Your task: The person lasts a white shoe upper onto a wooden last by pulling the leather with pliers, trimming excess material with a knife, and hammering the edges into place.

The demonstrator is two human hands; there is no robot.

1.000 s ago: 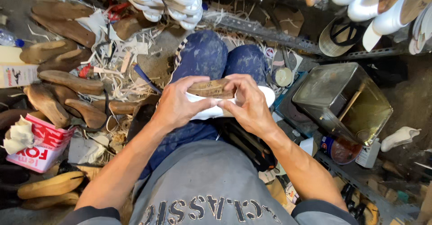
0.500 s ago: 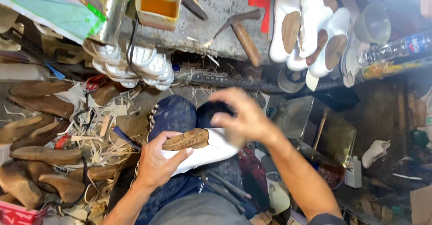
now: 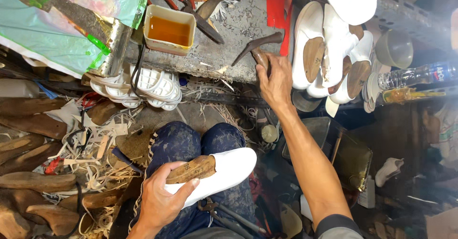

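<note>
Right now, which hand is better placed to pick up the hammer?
The right hand: it already rests on the hammer handle at the bench edge. The left hand is busy holding the white shoe on the lap.

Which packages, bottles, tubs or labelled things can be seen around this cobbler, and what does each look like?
Plastic bottle: lying on its side at far right, clear, blue-and-white label.
Square tub: on the workbench, top centre, cream walls, amber liquid inside.
Plastic sheet: top left, draped over the bench, green and pale blue print.
No screens or signs.
</note>
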